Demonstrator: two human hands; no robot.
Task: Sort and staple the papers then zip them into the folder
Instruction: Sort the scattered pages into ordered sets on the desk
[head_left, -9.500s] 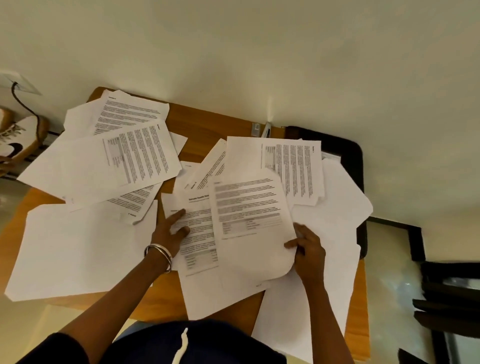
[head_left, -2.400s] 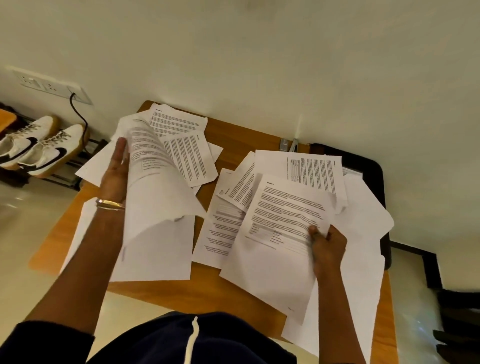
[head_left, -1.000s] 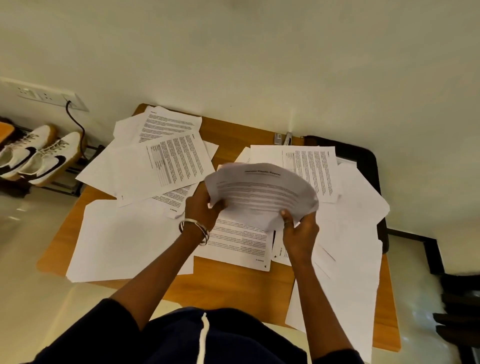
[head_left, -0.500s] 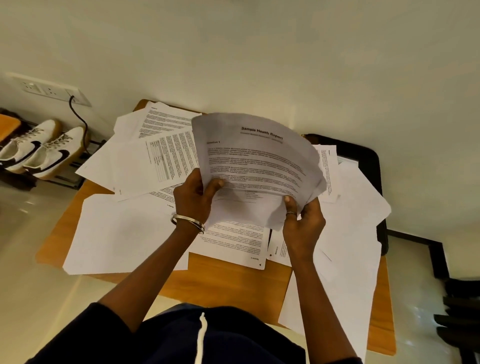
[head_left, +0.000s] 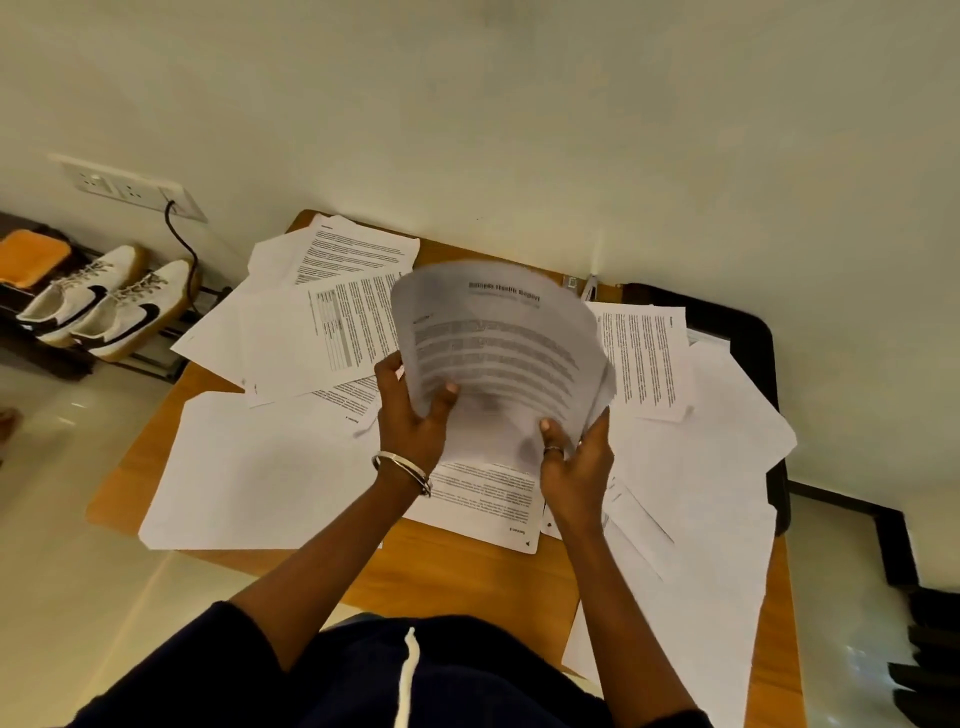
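Observation:
I hold a small bundle of printed papers (head_left: 498, 353) upright above the table, its top sheet headed with a bold title and blurred by motion. My left hand (head_left: 413, 415) grips the bundle's lower left edge, thumb on the front. My right hand (head_left: 574, 457) grips the lower right corner. Several more loose sheets (head_left: 332, 332) cover the wooden table (head_left: 467, 577), some printed, some blank. A black folder (head_left: 753, 332) lies at the far right under papers. A stapler (head_left: 589, 286) sits at the back edge by the wall.
The table stands against a pale wall. Left of it, a low rack holds two white sneakers (head_left: 104, 306) and an orange cloth (head_left: 31, 254). A wall socket (head_left: 124, 187) with a black cord is above them. Sheets overhang the table's right front corner (head_left: 675, 623).
Since a second ago I raised the bundle from low over the table to upright facing me. In the last half second it shifted slightly right and down, and blurs with movement.

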